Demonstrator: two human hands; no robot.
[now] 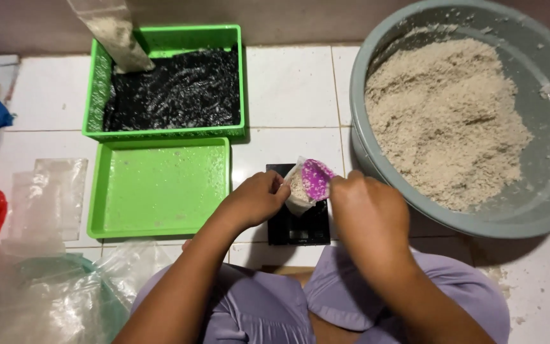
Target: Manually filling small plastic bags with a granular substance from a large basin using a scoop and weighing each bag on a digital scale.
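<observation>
Purple scoop and small plastic bag held together over a black scale on the tiled floor.

Right hand (369, 207) is closed around a purple scoop (317, 174), its bowl tipped into the mouth of a small clear bag (300, 188) partly filled with pale grain; left hand (256, 199) pinches the bag's near edge, holding it open. Both sit just above a black scale (298, 224) near the floor's front edge. Just right of it, a grey basin (545, 185) holds a heap of the same grain. To the left lies a shallow green tray (158, 187), touching a deeper green basket (164, 81) lined in black, toward the wall, with a filled bag leaning in its far left corner. Loose clear plastic bags (46, 280) lie at the front left corner.
</observation>
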